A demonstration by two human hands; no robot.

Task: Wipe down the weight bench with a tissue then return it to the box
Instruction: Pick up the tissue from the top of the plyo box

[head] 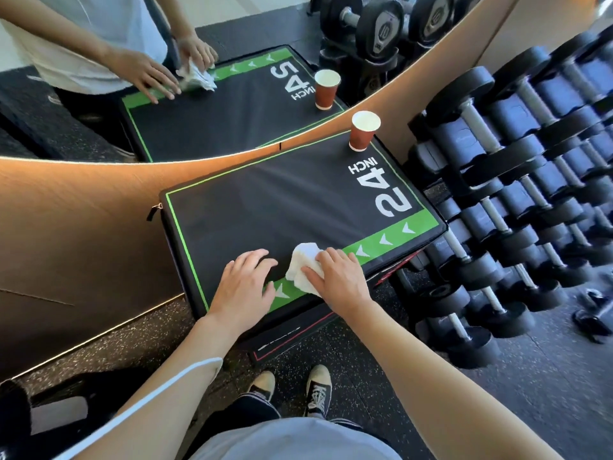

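Observation:
The bench is a black padded box (282, 197) with green edging and "24 INCH" printed in white. A crumpled white tissue (303, 265) lies on its near green strip. My right hand (338, 277) presses on the tissue, thumb and fingers bent over its right part. To the left of the tissue, my left hand (243, 287) rests flat on the padded top with fingers spread. No tissue box is in view.
A brown paper cup (364, 131) stands on the far right corner of the padded top. A rack of dumbbells (517, 200) is close on the right. A mirror (199, 94) behind reflects the scene. A wooden panel (83, 227) flanks the left. Rubber floor lies below.

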